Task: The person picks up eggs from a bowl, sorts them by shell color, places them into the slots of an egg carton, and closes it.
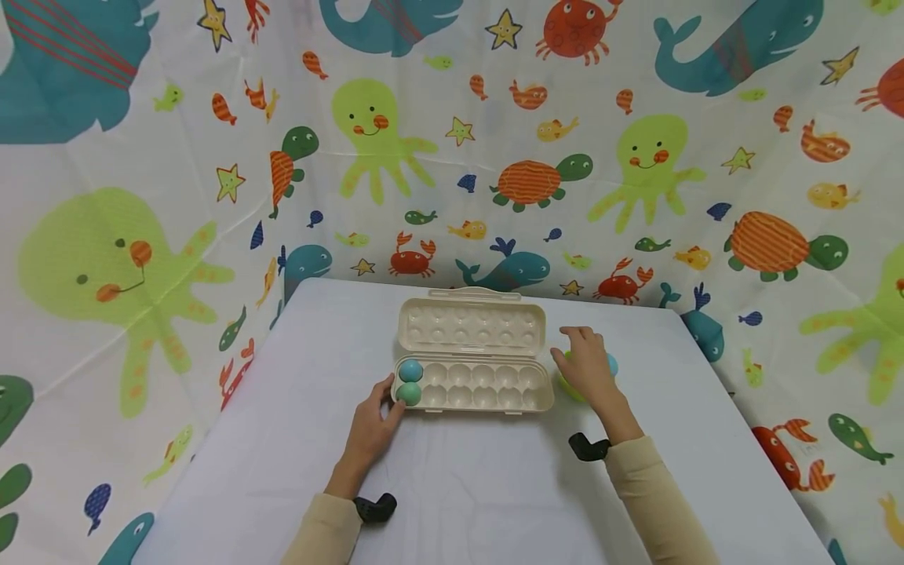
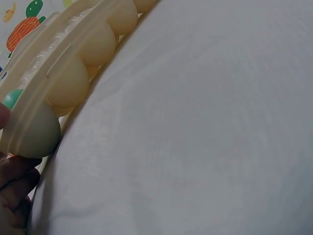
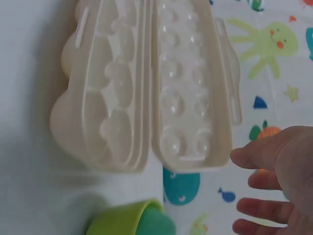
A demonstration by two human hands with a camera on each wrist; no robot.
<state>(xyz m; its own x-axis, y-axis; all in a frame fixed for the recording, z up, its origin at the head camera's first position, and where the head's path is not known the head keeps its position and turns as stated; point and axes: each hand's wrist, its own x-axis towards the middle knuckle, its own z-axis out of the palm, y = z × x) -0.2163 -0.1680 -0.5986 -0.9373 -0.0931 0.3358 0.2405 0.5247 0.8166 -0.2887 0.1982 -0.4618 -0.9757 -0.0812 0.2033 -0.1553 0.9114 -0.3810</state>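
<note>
A cream egg carton (image 1: 482, 383) lies with its lid raised on the white table. Its leftmost column holds a blue egg (image 1: 411, 370) at the back and a green egg (image 1: 408, 394) in front. My left hand (image 1: 373, 428) grips the carton's left end, thumb by the green egg, fingers beneath the rim in the left wrist view. My right hand (image 1: 589, 375), empty with fingers spread, hovers right of the carton, above a lime-green container (image 1: 570, 388). In the right wrist view that container (image 3: 113, 221) shows a teal egg (image 3: 155, 223) at its mouth.
The open lid (image 1: 472, 326) leans back behind the carton's cups. A blue round thing (image 1: 612, 364) shows just past my right hand. The table (image 1: 452, 486) ends at a cloth backdrop (image 1: 438, 157) printed with sea animals.
</note>
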